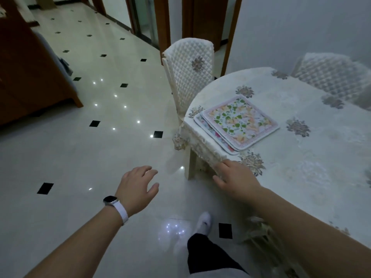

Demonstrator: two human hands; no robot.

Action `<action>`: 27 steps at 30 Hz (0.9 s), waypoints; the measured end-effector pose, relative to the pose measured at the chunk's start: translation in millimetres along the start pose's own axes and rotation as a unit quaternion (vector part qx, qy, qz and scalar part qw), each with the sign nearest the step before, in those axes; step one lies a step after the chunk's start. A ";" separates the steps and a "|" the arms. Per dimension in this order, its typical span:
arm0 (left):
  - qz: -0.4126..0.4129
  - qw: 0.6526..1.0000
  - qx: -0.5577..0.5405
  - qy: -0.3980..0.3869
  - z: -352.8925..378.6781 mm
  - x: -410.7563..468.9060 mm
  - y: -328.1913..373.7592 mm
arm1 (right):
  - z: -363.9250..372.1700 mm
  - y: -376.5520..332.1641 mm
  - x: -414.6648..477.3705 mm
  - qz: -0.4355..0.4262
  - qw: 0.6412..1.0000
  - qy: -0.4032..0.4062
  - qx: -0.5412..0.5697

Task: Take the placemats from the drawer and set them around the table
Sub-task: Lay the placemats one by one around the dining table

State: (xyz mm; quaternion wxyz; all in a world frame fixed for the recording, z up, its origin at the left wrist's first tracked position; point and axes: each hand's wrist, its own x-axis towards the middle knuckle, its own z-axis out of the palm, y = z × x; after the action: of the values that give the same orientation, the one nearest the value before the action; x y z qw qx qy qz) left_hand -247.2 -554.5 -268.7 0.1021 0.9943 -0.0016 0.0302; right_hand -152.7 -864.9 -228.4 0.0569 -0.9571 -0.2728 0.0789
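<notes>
While the placemats (240,122) lie stacked near the corner of the table (313,149), close to its draped edge and not yet spread to the seats, the likeliest trouble comes from the cloth beneath them. The right hand (233,178) rests on the hanging edge of the tablecloth (202,149), fingers curled over the fringe so that its grip looks closed lightly on the fabric (how firmly, I cannot tell). A tug there would probably drag the cloth toward the floor and carry the stack with it, since the lower mat already sits close to the edge. The left hand (138,184) hangs over the floor with its grip wide and holding nothing, so it is in no position to catch a sliding mat. A second risk, in my judgement, is lifting both mats as one, because the top one covers most of the lower and only a strip of the lower shows at the left. Counted: two placemats visible in the stack (more could hide beneath), two covered chairs, one (189,75) at the near corner and one (333,75) at the far side, one table, and one watch (110,200) on the left wrist.
</notes>
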 end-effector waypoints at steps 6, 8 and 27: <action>0.005 0.998 0.004 -0.055 24.0 103.7 4.5 | 27.8 51.9 82.9 0.047 0.997 -0.021 0.065; 0.006 0.997 0.011 -0.077 27.5 143.5 6.6 | 29.5 75.1 111.4 0.057 0.995 -0.027 0.074; 0.072 0.972 -0.128 -0.184 69.0 411.7 72.5 | 25.7 192.6 166.0 0.293 0.943 0.007 0.158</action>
State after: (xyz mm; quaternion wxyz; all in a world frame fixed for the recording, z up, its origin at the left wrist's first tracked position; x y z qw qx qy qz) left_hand 167.2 -638.3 -296.6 0.2240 0.9588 -0.0956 -0.1461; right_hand 80.6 -937.7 -302.8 0.1836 -0.9741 0.0366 0.1272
